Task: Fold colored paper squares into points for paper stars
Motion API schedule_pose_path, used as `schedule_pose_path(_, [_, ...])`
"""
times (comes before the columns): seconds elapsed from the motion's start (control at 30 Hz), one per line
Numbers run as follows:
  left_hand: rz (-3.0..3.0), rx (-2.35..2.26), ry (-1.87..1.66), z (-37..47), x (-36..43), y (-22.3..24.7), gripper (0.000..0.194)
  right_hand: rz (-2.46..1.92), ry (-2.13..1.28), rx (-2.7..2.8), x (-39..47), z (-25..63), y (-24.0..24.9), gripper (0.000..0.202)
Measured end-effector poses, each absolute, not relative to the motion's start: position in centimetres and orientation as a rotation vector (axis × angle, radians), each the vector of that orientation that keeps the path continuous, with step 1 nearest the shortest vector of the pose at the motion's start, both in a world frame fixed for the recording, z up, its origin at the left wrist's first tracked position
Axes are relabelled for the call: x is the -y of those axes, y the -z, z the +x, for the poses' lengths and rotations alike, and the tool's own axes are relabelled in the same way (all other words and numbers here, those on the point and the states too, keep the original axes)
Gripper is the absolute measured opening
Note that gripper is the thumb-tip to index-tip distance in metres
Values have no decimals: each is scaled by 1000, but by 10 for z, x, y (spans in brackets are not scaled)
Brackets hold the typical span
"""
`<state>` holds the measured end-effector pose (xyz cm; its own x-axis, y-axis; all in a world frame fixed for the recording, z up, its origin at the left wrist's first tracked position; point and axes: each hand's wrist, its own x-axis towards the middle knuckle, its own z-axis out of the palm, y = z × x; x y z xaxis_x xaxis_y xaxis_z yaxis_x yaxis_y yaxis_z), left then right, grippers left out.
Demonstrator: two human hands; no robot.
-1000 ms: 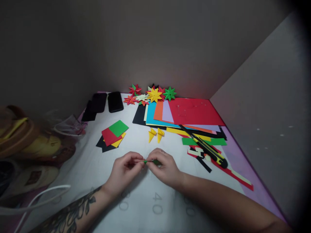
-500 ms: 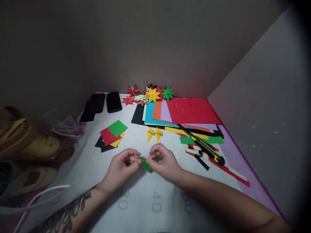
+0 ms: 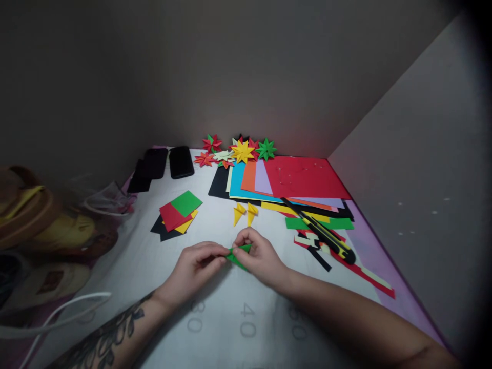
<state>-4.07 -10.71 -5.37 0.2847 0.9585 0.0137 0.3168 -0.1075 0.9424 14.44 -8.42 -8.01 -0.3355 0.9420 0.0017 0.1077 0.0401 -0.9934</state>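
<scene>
A small folded green paper (image 3: pixel 239 257) is held between both hands above the white mat (image 3: pixel 215 338). My left hand (image 3: pixel 198 264) pinches its left corner between thumb and fingers. On the other side, my right hand (image 3: pixel 261 259) grips it with the thumb across its front. Just beyond the hands lie two folded yellow paper pieces (image 3: pixel 239 213). A stack of red, green, yellow and black paper squares (image 3: pixel 175 218) sits to the left.
Several paper stars (image 3: pixel 242 151) stand at the back, near coloured sheets (image 3: pixel 307 177). A yellow-black cutter (image 3: pixel 330 238) lies on paper strips at the right. Two dark phone-like objects (image 3: pixel 181 162), a white cable (image 3: pixel 57 312) and a brown-yellow object (image 3: pixel 57 230) are at the left.
The green paper has turned and shows a longer, pointed shape. My left hand's fingers have straightened and closed nearer to my right hand.
</scene>
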Motion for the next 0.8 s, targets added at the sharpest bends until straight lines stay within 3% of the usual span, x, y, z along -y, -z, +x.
schedule_pose_path(0.13, [1497, -1280, -906, -40, 105, 55, 12, -962, -1322, 1579, 83, 147, 78, 10])
schedule_pose_path(0.3, [1213, -1362, -883, -40, 104, 56, 19, -893, -963, 1902, 85, 152, 76, 31])
schedule_pose_path(0.43, [1148, -1294, -860, -39, 104, 56, 17, -810, -638, 2000, 83, 153, 79, 23])
schedule_pose_path(0.8, [1253, -1183, -858, -42, 105, 57, 12, -711, -663, 1989, 83, 156, 75, 28])
